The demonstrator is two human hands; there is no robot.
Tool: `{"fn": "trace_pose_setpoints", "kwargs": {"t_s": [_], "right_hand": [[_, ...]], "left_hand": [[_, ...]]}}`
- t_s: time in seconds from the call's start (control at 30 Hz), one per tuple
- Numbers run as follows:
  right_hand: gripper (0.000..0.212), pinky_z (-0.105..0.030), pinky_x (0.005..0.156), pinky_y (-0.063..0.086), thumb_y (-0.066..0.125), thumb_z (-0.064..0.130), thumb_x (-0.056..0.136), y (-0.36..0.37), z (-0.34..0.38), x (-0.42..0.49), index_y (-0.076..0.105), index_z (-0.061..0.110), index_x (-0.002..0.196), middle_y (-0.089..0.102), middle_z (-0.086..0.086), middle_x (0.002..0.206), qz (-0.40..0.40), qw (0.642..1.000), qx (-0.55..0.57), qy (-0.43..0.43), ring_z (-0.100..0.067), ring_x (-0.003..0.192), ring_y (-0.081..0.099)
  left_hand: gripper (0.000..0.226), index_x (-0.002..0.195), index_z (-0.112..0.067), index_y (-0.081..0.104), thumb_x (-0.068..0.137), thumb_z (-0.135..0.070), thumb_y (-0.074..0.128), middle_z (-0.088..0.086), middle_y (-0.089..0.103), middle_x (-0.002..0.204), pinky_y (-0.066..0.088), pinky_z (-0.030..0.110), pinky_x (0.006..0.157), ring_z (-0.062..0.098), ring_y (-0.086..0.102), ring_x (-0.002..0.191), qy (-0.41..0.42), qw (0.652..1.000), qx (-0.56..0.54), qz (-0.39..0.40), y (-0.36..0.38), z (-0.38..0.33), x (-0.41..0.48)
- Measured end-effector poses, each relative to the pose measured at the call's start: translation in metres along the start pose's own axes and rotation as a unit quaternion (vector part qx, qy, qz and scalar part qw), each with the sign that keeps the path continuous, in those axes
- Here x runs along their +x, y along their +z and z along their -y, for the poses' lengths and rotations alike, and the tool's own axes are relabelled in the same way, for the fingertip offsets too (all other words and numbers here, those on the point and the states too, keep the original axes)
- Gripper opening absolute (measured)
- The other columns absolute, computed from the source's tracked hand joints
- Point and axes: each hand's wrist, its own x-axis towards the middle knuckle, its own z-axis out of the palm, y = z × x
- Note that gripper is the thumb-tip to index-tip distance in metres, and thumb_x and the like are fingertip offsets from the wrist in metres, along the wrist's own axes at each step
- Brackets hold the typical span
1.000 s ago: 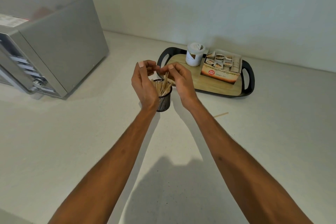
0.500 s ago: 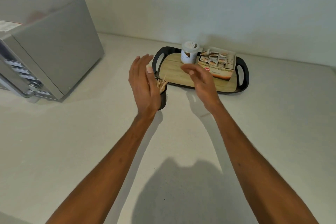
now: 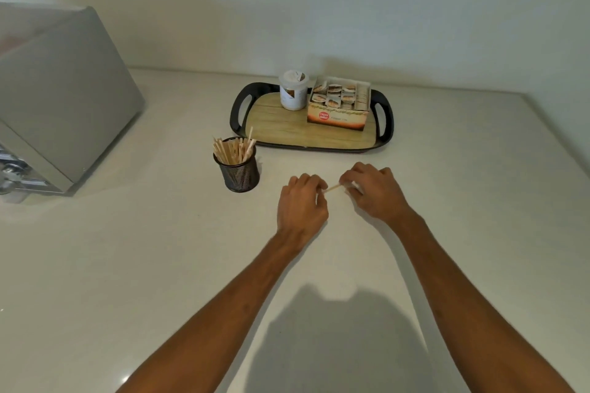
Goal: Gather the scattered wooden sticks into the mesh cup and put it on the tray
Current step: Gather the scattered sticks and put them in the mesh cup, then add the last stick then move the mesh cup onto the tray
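In the head view, the hands are no longer raised at the mesh cup [image 3: 241, 171], where they were seen half a second ago with fingers loosened. Both have been brought down and to the right, onto the desk [image 3: 127, 265] in front of the tray [image 3: 238, 112]. A single wooden stick [image 3: 333, 188] is now spanned between them. One end is pinched by the curled fingers of the left hand [image 3: 301, 201], the other by those of the right hand [image 3: 373, 191]. Whether it is already lifted off the desk cannot be told.

The cup is left free, upright on the desk just beside the tray's near left corner, not on it, with a bundle of sticks [image 3: 233, 148] fanned above its rim. No other loose stick is seen, so the gathering is judged nearly finished. The cup's move onto the tray is not yet done. Room for it is offered by the bare wood-grain area left of the jar [image 3: 293, 91] and the sachet box [image 3: 340, 105].
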Motion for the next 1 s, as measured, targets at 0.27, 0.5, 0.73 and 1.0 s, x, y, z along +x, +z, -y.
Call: {"fn": "trace_pose_setpoints", "kwargs": {"t_s": [0.27, 0.5, 0.73, 1.0], "right_hand": [[0.011, -0.034, 0.079, 0.031, 0.062, 0.024, 0.102, 0.002, 0.002, 0.006, 0.07, 0.019, 0.107, 0.064, 0.0, 0.109, -0.008, 0.994, -0.098, -0.043, -0.023, 0.097, 0.061], [0.015, -0.035, 0.068, 0.036, 0.054, 0.024, 0.101, 0.001, 0.017, 0.013, 0.062, 0.011, 0.104, 0.064, -0.006, 0.099, 0.054, 0.987, -0.145, -0.05, -0.022, 0.079, 0.053], [0.016, -0.033, 0.077, 0.058, 0.067, 0.015, 0.101, -0.016, 0.071, 0.035, 0.072, 0.02, 0.115, 0.072, 0.001, 0.094, 0.001, 0.966, 0.239, 0.096, -0.017, 0.084, 0.069], [0.013, -0.031, 0.092, 0.061, 0.065, 0.009, 0.103, -0.041, 0.171, 0.095, 0.07, 0.006, 0.115, 0.078, -0.006, 0.103, -0.117, 0.867, 0.478, 0.072, -0.02, 0.1, 0.076]], "left_hand": [[0.024, 0.112, -0.02, 0.075, 0.096, -0.01, 0.061, -0.002, 0.071, 0.11, 0.052, 0.038, 0.085, 0.02, 0.061, 0.102, -0.04, 0.998, 0.039, -0.022, -0.008, 0.02, -0.022], [0.027, 0.12, -0.019, 0.074, 0.099, -0.011, 0.059, -0.004, 0.068, 0.123, 0.048, 0.035, 0.088, 0.019, 0.057, 0.11, 0.015, 0.997, 0.073, -0.004, -0.024, 0.043, -0.042], [0.024, 0.122, -0.019, 0.073, 0.102, -0.011, 0.061, -0.003, 0.069, 0.126, 0.052, 0.038, 0.092, 0.02, 0.06, 0.118, 0.034, 0.996, 0.037, -0.068, -0.048, 0.054, -0.051], [0.038, 0.138, -0.026, 0.061, 0.104, -0.011, 0.055, -0.009, 0.065, 0.132, 0.048, 0.031, 0.092, 0.016, 0.059, 0.116, 0.031, 0.979, -0.002, -0.201, -0.093, 0.092, -0.046]]}}
